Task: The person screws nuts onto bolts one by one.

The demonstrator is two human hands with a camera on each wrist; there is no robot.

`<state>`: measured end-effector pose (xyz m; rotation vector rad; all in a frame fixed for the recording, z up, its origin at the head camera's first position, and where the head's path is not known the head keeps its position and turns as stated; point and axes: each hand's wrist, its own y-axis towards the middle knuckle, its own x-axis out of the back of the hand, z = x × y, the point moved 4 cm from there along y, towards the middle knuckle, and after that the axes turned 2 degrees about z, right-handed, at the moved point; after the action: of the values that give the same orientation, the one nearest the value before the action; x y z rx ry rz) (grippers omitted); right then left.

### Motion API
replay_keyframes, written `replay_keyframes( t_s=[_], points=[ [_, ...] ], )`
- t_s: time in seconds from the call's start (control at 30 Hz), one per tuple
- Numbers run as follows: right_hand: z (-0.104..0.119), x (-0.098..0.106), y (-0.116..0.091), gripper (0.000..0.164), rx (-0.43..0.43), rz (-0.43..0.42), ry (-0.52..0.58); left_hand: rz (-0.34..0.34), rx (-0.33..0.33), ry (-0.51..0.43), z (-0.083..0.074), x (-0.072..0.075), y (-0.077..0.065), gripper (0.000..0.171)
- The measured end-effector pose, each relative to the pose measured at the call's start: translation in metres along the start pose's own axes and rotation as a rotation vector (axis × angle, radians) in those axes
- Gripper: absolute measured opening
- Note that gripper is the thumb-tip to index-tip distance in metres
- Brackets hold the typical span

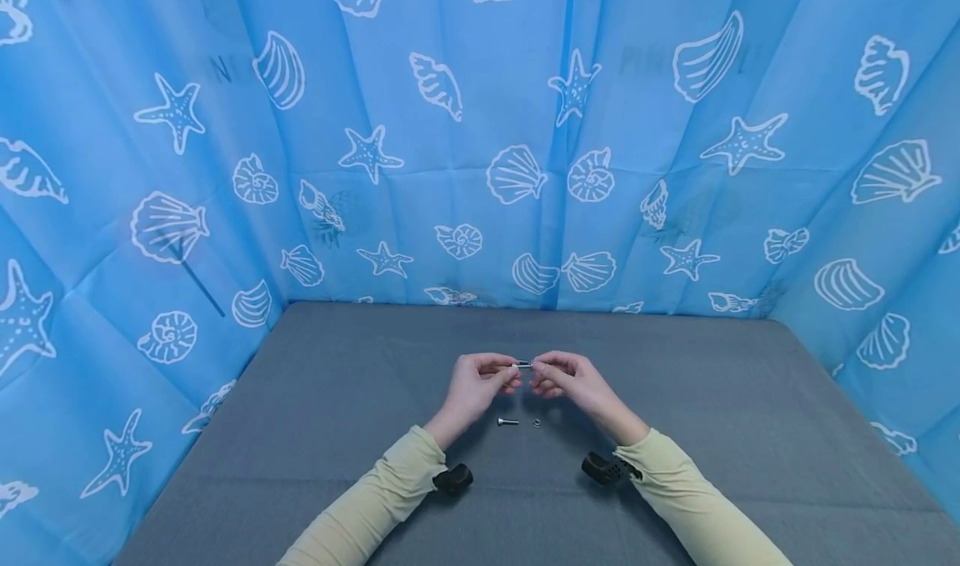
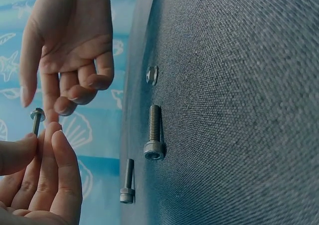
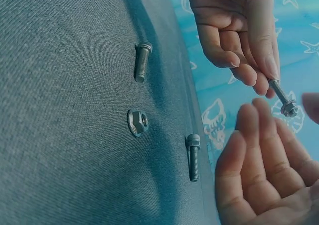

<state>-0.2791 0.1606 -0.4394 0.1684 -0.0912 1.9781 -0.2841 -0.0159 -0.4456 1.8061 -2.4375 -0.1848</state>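
Observation:
My left hand (image 1: 480,385) pinches a metal bolt (image 3: 281,92) between thumb and fingers. A flanged nut (image 3: 289,108) sits on the bolt's free end. Around that end is my right hand (image 1: 573,383); its thumb and fingertips stand apart, with small gaps from the nut in both wrist views. Below the hands, a socket-head bolt (image 2: 154,128) lies on the grey cloth beside a loose flange nut (image 3: 137,123). Farther back lies another socket-head bolt (image 3: 194,158), hard to make out in the head view near the hands.
A grey cloth-covered table (image 1: 337,366) spreads under both arms. Blue curtains (image 1: 480,132) with white shells and starfish stand along its back and sides. Black wrist cameras (image 1: 453,479) hang below the pale sleeves (image 1: 375,499).

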Motion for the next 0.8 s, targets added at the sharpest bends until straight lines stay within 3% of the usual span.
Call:
replay_keyframes(
  t_s=[0.3, 0.6, 0.8],
  points=[
    [0.002, 0.001, -0.001, 0.037, 0.008, -0.027, -0.051, 0.011, -0.003, 0.007, -0.030, -0.003, -0.013, 0.019],
    [0.000, 0.000, 0.000, 0.034, 0.042, -0.039, -0.054, 0.001, 0.001, 0.017, -0.030, -0.004, -0.014, 0.019],
    [-0.001, 0.000, -0.001, 0.038, 0.020, -0.018, -0.054, -0.005, -0.003, 0.018, -0.031, -0.005, -0.015, 0.017]
  ],
)
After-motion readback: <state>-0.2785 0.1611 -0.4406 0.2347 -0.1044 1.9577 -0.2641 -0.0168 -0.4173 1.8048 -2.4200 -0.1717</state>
